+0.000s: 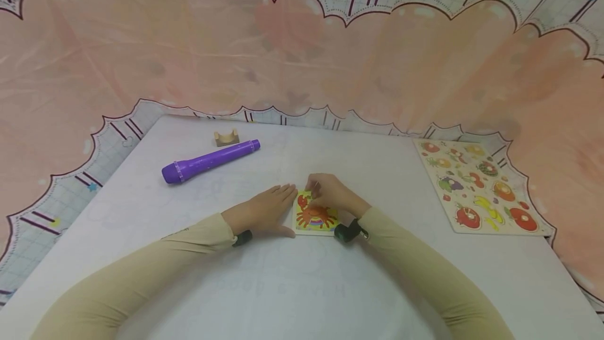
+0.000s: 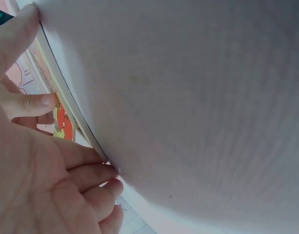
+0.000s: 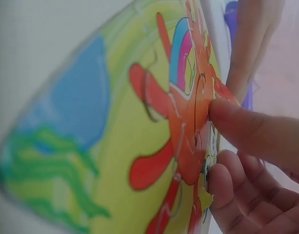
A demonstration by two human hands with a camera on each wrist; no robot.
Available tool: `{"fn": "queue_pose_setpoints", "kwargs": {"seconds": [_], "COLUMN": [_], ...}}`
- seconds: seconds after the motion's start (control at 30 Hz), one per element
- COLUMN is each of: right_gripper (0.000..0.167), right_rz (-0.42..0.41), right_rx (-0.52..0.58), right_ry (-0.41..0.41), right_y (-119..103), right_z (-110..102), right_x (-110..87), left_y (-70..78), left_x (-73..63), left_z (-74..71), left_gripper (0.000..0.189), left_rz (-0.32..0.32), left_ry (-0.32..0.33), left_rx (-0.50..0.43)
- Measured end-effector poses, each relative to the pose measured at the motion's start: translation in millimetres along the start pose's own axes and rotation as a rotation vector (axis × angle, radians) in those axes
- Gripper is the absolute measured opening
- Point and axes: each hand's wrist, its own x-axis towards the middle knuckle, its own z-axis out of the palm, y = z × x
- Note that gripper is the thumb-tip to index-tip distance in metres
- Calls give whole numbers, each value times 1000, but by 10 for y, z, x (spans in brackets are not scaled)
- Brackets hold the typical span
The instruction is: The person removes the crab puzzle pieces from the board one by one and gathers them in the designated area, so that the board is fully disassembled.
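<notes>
A small square crab puzzle [image 1: 315,222], yellow with a red-orange crab and a rainbow patch on its belly, lies flat on the white table. My left hand [image 1: 269,210] rests at its left side, fingers extended; in the left wrist view the thumb and fingertips touch the board's edge [image 2: 73,105]. Over the upper right of the puzzle, my right hand [image 1: 334,193] has bent fingers. Seen from the right wrist, its thumb and fingertips pinch a puzzle piece [image 3: 206,199] at the crab's face. That hand hides the puzzle's upper right corner.
A purple microphone-shaped tube [image 1: 211,161] lies at the left, with a small wooden cradle-shaped block [image 1: 226,137] behind it. On the right side lies a fruit picture board [image 1: 481,188]. A patterned peach curtain [image 1: 302,56] hangs behind the table [image 1: 283,287].
</notes>
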Motion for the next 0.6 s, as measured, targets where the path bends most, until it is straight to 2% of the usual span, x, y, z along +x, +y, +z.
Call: {"fn": "queue_pose_setpoints", "kwargs": {"seconds": [0.4,0.6], "right_gripper": [26,27], "right_rz": [-60,-70], "right_rx": [39,88], "right_ry": [50,68], "right_y": [89,169], "right_z": [-31,-226], "right_x": [-8,3], "left_y": [0,13], "left_x": [-48,-46], "left_z": [-17,-27], "left_gripper": [101,101], "left_rz": [-4,-3], "left_ry": [-14,-26], "left_rx": [-15,-11]}}
